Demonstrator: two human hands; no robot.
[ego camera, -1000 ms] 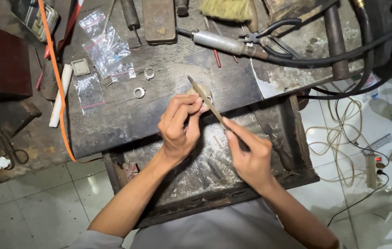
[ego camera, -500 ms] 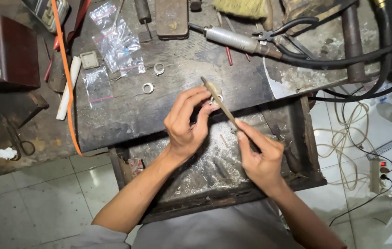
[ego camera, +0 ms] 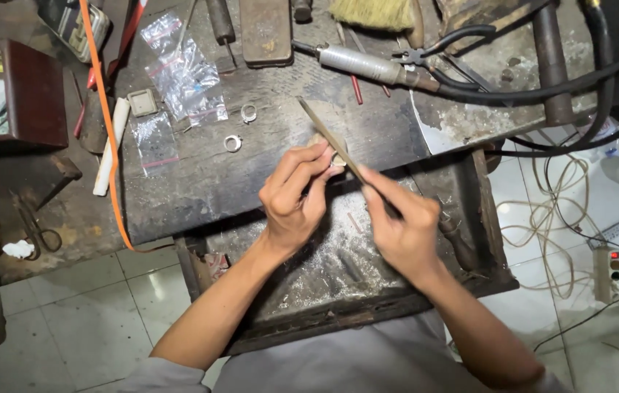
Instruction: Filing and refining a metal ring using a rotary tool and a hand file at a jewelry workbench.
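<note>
My left hand (ego camera: 295,195) pinches a small pale ring-like piece (ego camera: 338,161) at its fingertips, held against a wooden peg at the bench's front edge. My right hand (ego camera: 402,231) grips the handle end of a thin flat file (ego camera: 327,137), whose blade slants up and to the left across the piece. Both hands hover over an open drawer (ego camera: 485,218) dusted with metal filings. Two silver rings (ego camera: 233,143) (ego camera: 249,113) lie on the dark workbench (ego camera: 200,182) to the left of my hands.
Clear plastic bags (ego camera: 182,69) and a white stick (ego camera: 109,145) lie at the bench's left. A rotary handpiece (ego camera: 367,65), black pliers (ego camera: 444,47) and thick black hoses (ego camera: 578,80) sit at the back right. Scissors (ego camera: 33,225) rest far left; cables and a power strip (ego camera: 604,266) lie on the tiled floor.
The view has shifted slightly, so the bench and hands sit further right in frame. The file has slid along the piece while my left hand keeps its pinch.
</note>
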